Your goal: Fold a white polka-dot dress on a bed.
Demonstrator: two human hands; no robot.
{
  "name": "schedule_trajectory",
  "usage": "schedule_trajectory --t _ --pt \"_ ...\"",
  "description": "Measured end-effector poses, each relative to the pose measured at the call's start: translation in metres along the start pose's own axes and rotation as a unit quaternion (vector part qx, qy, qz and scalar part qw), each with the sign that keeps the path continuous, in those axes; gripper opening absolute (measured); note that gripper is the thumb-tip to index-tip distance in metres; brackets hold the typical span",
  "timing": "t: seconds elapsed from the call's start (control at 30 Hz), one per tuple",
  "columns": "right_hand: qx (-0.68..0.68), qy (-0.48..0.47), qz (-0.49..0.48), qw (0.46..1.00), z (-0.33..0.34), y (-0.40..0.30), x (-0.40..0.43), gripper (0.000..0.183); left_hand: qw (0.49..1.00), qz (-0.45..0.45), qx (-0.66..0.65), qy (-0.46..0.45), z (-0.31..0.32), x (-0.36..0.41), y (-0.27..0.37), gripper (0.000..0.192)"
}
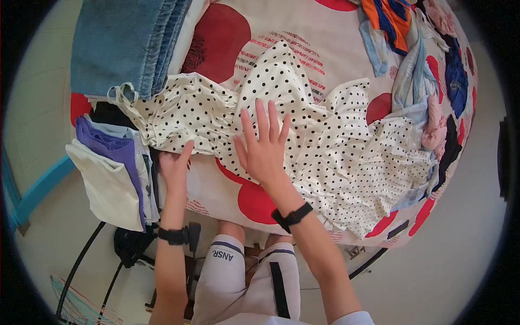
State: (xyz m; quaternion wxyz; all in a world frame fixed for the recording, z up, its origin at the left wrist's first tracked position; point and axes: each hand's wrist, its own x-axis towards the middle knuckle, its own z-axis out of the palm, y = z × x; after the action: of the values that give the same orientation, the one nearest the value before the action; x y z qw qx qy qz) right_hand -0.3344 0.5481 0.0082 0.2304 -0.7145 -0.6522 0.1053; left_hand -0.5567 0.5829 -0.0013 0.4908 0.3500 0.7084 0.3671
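Observation:
A white dress with black polka dots (280, 81) lies spread across the bed, its thin straps at the left and its wrinkled skirt reaching to the right. My right hand (264, 150) rests palm down over its middle, just right of the gathered waist, fingers apart. At the lower edge of the bodice is my left hand (174, 164); its thumb lies over the fabric and its fingers are tucked beneath, mostly hidden. Left of that hand sits a stack of folded clothes with a cream garment (107, 187) and a purple garment (105, 140).
Folded blue denim (118, 44) lies at the upper left, touching the strap end. Loose clothes are heaped at the right, among them an orange and navy garment (390, 22) and a pink one (434, 126). Beneath everything is a bed sheet with red circles (260, 203).

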Motion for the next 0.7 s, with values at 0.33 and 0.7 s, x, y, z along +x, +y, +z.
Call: schedule_trajectory --t 0.33,0.7 --pt "-0.012 -0.012 0.044 0.999 0.011 0.011 -0.001 0.065 0.988 -0.029 -0.149 0.008 0.019 0.039 0.009 0.056" --pt "0.32 0.047 0.163 0.932 -0.005 -0.061 -0.05 0.067 0.965 0.006 -0.227 -0.13 -0.007 0.015 0.046 0.057"
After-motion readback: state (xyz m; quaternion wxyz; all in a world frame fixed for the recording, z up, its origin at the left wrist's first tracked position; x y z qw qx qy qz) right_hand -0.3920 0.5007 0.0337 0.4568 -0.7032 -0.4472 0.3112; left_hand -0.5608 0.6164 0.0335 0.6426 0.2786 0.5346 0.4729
